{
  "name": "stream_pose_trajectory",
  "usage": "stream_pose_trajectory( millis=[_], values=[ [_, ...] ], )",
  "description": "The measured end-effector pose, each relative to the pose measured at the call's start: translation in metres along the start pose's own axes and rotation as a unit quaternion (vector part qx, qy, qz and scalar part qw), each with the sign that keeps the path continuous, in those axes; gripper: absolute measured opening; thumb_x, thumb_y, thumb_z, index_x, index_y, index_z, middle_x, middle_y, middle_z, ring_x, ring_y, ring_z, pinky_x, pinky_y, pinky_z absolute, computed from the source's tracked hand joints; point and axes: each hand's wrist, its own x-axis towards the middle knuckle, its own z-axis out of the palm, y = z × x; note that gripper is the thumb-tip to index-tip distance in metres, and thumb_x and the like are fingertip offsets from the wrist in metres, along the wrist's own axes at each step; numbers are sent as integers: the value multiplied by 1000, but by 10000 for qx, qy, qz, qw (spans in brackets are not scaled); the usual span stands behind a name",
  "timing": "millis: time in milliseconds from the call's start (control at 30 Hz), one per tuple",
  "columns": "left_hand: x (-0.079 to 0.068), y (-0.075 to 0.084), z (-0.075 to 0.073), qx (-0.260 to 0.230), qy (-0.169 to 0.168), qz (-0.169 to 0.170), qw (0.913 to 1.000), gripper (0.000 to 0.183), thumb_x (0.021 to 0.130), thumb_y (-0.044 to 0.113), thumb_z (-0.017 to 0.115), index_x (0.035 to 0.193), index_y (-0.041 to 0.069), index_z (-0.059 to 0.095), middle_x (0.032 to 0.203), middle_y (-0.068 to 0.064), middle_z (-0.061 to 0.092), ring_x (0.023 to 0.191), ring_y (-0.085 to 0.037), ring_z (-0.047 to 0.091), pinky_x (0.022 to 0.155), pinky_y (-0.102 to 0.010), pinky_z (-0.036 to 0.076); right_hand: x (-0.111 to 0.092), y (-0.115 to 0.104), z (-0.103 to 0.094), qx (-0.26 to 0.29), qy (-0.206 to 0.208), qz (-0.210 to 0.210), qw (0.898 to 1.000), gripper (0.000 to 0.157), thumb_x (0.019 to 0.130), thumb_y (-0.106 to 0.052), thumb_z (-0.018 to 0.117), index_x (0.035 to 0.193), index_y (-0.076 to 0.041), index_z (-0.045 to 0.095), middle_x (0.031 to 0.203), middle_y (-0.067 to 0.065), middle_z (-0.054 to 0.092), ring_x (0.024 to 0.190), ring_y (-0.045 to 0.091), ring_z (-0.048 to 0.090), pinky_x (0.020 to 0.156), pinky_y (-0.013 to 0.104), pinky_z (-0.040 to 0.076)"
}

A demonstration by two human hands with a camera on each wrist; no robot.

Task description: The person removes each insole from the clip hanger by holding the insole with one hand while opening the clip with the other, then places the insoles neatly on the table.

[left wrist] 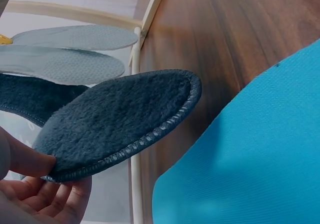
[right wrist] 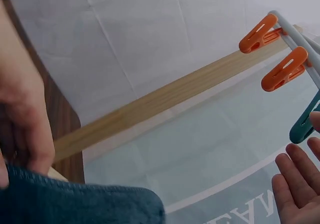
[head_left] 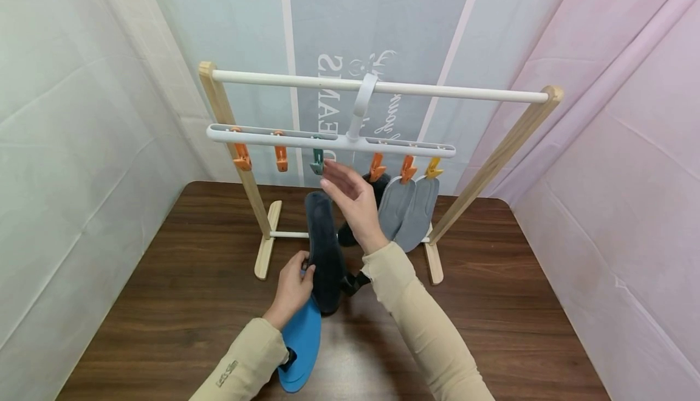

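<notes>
My left hand (head_left: pixel 291 285) pinches the edge of a dark, fuzzy insole (head_left: pixel 325 249) between thumb and fingers; its stitched rim shows in the left wrist view. That insole stands nearly upright below a white clip hanger (head_left: pixel 328 141). My right hand (head_left: pixel 354 206) is raised beside the green clip (head_left: pixel 317 159), fingers extended, holding nothing. In the right wrist view its fingertips lie close under the green clip (right wrist: pixel 303 126); whether they touch it I cannot tell. Another dark insole (head_left: pixel 347 235), partly hidden behind my right hand, and two grey insoles (head_left: pixel 420 215) hang from clips on the right.
A wooden rack (head_left: pixel 494 161) with a white bar carries the hanger. Two orange clips (head_left: pixel 281 152) at its left hold nothing. A blue insole (head_left: pixel 303 343) lies near my left forearm on the brown table (head_left: pixel 180 304). Curtains surround the table's back and sides.
</notes>
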Motion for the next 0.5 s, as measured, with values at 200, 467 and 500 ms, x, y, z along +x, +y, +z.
stream_pose_trajectory(
  millis=[200,467,500],
  values=[
    [-6,-2,2,14,-119,-87,9999,17,93,-4,53,111,-4,55,94,-17,56,84,-27,55,68,-35,47,-6,0,-5,-170,-94,-32,9998,40,94,-15,63,133,-10,56,131,12,59,122,28,55,101,34,46],
    [-11,-1,5,-40,-372,-250,9990,18,93,-4,54,111,-5,54,99,-19,57,90,-31,56,71,-34,48,-12,2,-10,-200,-112,-121,9997,39,95,-14,61,133,-8,56,130,15,59,121,32,55,101,35,46],
    [-12,-1,6,-23,-386,-241,9990,18,93,-5,54,111,-5,54,98,-19,57,90,-31,56,70,-35,48,-13,2,-11,-211,-113,-116,9996,39,95,-14,61,133,-8,56,130,14,59,121,30,55,101,35,46]
  ],
)
